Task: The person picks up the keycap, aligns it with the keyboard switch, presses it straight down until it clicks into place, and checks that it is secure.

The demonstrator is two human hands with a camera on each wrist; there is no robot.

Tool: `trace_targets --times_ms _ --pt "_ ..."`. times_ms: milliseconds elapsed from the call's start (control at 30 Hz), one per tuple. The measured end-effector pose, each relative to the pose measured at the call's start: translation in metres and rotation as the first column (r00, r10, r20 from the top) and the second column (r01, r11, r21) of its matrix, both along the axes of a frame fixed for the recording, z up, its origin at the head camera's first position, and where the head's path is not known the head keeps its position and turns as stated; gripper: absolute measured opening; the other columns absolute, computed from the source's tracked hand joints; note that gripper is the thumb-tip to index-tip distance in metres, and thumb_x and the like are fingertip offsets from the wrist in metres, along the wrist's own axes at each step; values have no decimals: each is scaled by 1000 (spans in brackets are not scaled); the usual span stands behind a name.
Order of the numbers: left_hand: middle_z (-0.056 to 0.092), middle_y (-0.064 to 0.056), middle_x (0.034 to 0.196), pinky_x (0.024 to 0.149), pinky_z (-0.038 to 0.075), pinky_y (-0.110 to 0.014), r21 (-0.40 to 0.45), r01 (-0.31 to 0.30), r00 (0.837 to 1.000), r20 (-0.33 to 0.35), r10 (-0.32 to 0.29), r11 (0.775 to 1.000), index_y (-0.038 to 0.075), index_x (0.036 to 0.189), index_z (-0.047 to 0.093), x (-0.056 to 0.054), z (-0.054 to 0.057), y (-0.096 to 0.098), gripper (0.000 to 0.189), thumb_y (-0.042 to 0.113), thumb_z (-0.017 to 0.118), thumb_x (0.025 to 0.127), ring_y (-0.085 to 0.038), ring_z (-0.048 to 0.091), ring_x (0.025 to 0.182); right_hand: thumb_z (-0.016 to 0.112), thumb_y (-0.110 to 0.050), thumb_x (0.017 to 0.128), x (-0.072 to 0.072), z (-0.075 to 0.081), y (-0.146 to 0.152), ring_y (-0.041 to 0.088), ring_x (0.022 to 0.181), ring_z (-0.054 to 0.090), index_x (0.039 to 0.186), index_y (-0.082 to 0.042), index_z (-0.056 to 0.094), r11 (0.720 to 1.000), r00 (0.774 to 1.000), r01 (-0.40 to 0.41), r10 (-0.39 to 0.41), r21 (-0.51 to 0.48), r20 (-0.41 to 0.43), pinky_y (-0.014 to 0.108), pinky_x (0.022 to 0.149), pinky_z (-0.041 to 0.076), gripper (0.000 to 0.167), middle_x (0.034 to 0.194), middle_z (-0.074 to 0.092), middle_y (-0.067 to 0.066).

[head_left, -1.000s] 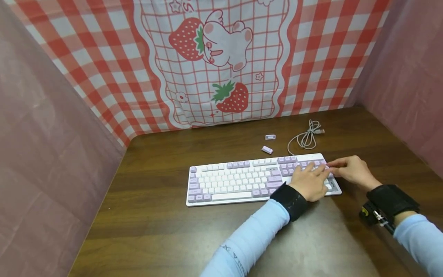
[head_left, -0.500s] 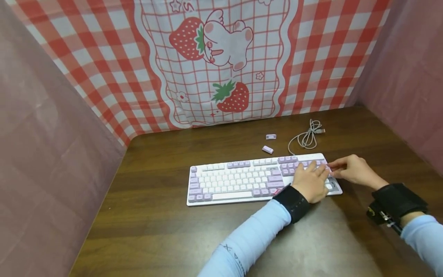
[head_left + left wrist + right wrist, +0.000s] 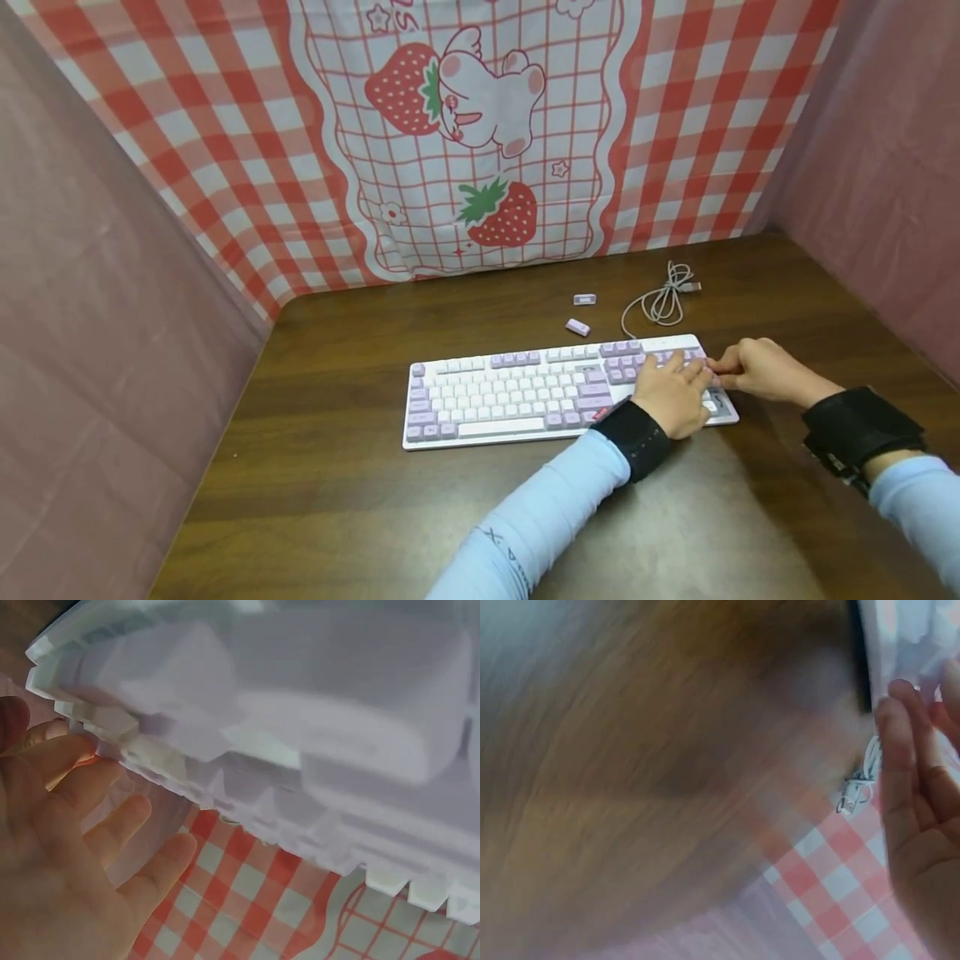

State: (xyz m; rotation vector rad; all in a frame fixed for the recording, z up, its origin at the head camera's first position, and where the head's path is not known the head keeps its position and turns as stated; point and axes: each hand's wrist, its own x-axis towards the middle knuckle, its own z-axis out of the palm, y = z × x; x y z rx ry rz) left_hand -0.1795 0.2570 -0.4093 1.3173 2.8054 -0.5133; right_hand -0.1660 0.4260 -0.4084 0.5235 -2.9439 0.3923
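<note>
A white and purple keyboard (image 3: 495, 392) lies on the wooden table. My left hand (image 3: 671, 400) rests over its number pad with fingers spread, the fingertips near the right-hand column of keys. In the left wrist view, the left hand's fingers (image 3: 169, 862) are extended beside the keys. At the keyboard's right edge, my right hand (image 3: 768, 371) pinches at a purple keycap, mostly hidden by the fingers. The right wrist view has the right hand's fingers (image 3: 896, 735) against the keyboard's side. Grey bare slots show at the lower right corner (image 3: 722, 407) and the upper middle (image 3: 588, 367).
Two loose purple keycaps, one nearer (image 3: 577, 327) and one farther (image 3: 584, 299), lie behind the keyboard. A coiled grey USB cable (image 3: 666, 304) is at the back right. A red checked cloth (image 3: 675, 125) hangs behind the table (image 3: 315, 517), pink curtains at both sides.
The right wrist has turned, and its fingers have drawn in slightly toward the keyboard edge. My left hand stays nearly in place; the keyboard and loose keycaps have not moved on the table.
</note>
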Motion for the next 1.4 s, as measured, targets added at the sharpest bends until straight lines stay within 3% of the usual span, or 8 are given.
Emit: trace_targets --times_ms 200,367,467,600,767,1133,1267,1400 --pt "23 28 149 106 25 -28 5 23 1000 -9 -23 1000 43 142 28 -1 0 1 53 58 33 91 0 20 140 77 -9 67 -1 -1 4 -6 58 43 65 -14 73 999 999 -38 38 29 -31 22 52 37 8 66 64 -10" --pt "17 31 150 109 24 -30 -13 12 997 77 -11 1000 48 142 22 -8 5 2 50 56 28 94 0 16 141 77 -5 67 -1 -4 10 -10 58 40 73 -10 75 997 997 -62 60 -41 -52 19 51 36 7 67 67 -8" --pt "13 32 149 111 20 -29 -37 6 994 113 -2 999 49 143 17 -11 9 2 50 55 26 94 2 13 142 76 -6 69 0 -5 9 -8 61 48 78 -7 76 998 999 -32 30 -45 -33 20 52 39 9 71 70 -3" --pt "14 30 150 109 23 -27 -48 34 997 65 -31 998 47 144 18 -8 6 0 52 54 29 93 1 14 142 75 -7 71 5 -4 0 5 63 55 88 0 75 998 998 69 -69 -13 14 24 52 39 18 78 73 12" --pt "13 28 152 108 24 -27 -86 44 998 -35 -47 995 44 145 16 -2 2 -1 53 55 27 94 -1 15 142 72 -6 74 12 1 -17 11 55 46 92 8 71 989 988 148 -148 16 33 25 49 34 23 79 71 20" --pt "25 29 147 107 24 -32 -135 8 991 -131 -26 991 43 143 26 5 3 9 54 58 31 91 -2 17 140 74 -8 72 3 3 -12 8 55 47 80 0 75 993 991 115 -116 21 73 26 51 36 12 74 72 10" --pt "29 29 145 103 27 -30 -81 17 998 -67 -22 997 46 139 32 0 8 9 50 57 33 91 0 24 135 75 -12 71 1 3 -4 4 55 43 83 0 75 994 988 108 -104 -30 116 23 52 35 16 74 73 9" --pt "21 32 148 106 26 -29 -56 33 997 67 -29 998 48 141 26 -10 11 8 48 53 30 93 1 20 138 73 -15 74 -1 2 4 2 55 40 89 3 74 986 973 141 -121 -88 197 21 52 35 23 76 73 10"
